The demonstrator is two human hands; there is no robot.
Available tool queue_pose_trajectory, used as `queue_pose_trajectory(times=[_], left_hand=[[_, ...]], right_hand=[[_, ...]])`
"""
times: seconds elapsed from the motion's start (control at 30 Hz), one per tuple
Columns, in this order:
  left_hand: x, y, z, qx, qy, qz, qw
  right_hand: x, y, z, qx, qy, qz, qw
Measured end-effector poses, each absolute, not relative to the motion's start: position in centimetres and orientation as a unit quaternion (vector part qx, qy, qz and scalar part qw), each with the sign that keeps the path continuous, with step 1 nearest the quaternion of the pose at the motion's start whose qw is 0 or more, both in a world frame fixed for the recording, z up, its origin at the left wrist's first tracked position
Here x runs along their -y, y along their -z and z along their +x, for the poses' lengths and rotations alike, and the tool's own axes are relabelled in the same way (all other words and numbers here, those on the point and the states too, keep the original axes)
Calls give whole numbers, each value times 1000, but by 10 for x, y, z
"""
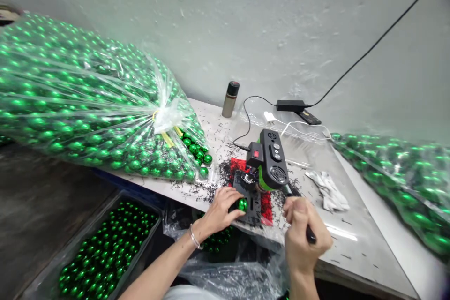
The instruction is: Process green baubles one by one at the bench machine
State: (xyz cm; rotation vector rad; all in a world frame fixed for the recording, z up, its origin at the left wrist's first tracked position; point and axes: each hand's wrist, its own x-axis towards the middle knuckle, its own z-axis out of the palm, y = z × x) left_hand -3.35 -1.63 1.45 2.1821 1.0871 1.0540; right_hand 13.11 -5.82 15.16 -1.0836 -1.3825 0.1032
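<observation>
A small black and green machine [273,159] stands on a dark base plate with a red mat [266,208] beneath it. My left hand [225,206], with a bracelet at the wrist, holds a shiny green ball [243,204] between thumb and fingers at the near left side of the base. To the right, my right hand [305,229] is wrapped round the machine's black-ended lever [311,234]. Black scraps lie scattered around the base.
A huge clear bag [87,103] of green balls lies at the left, with loose balls [204,172] by its mouth. A bin [105,248] of balls stands below. Behind are a spray can [230,99] and power adapter [290,105]; white gloves [328,191] and another bag [404,183] lie right.
</observation>
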Motion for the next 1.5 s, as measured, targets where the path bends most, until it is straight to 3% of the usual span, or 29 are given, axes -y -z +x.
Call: queue_pose_trajectory(times=[0.2,0.27,0.43,0.67,0.73,0.87,0.97,1.07,1.2,1.5], left_hand=[[-18,-41,-86,-530,-356,765,89],[-48,-57,-100,-599,-267,753,50],[-94,-77,-106,-593,-183,781,71],[-98,-81,-101,-604,-159,772,120],[-94,-83,-105,-614,-209,737,191],[-69,-82,-103,-538,-432,537,486],[-45,-71,-85,-462,-472,394,639],[-27,-57,-57,-441,-471,317,695],[-13,-44,-26,-453,-461,369,668],[-1,-28,-3,-480,-458,570,486]], right_hand=[[57,-140,126,601,-18,-467,649],[58,-134,127,603,-12,-466,648],[58,-131,130,614,-3,-462,640],[58,-128,131,618,0,-457,640],[58,-128,131,625,-2,-452,636],[58,-132,130,626,-11,-449,637],[59,-141,128,613,-25,-463,640],[58,-153,125,608,-42,-475,635],[56,-167,124,608,-58,-483,628],[59,-165,124,608,-53,-498,616]])
